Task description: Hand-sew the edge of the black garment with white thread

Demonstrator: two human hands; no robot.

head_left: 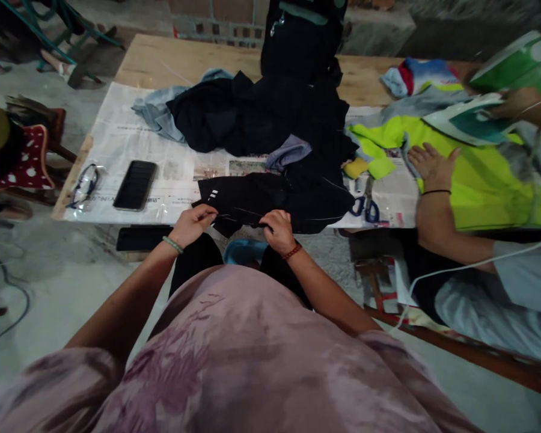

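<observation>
At far left, on the newspaper-covered table (117, 129): folded glasses (85, 184), then just to their right a dark phone (136, 184) lying flat, face up.

Near the table's front edge, centre: a black garment (252, 201) with small white marks, spread partly over the edge. Left hand (193, 222), green bead bracelet at the wrist, closed in a pinch on the garment's left edge. Right hand (278, 230), red bracelet at the wrist, closed on the same garment's lower edge, fingers curled into the cloth. Both hands just beside each other, with a thin pale thread along the fabric between them.

Behind, toward the middle of the table: a heap of dark clothes (261, 111), with a pale blue garment (162, 111) tucked under its left side.

Right of the black garment: blue-handled scissors (365, 207) lying on the newspaper, near a small yellow scrap (356, 168).

Further right: a neon yellow garment (487, 174) spread flat. Another person's hand (430, 165) resting open on it, palm down, a thin dark band at the wrist. At far right, above that garment: a green and white iron (473, 117), gripped by that person's other hand (516, 102); a white cord (478, 264) trailing below.
</observation>
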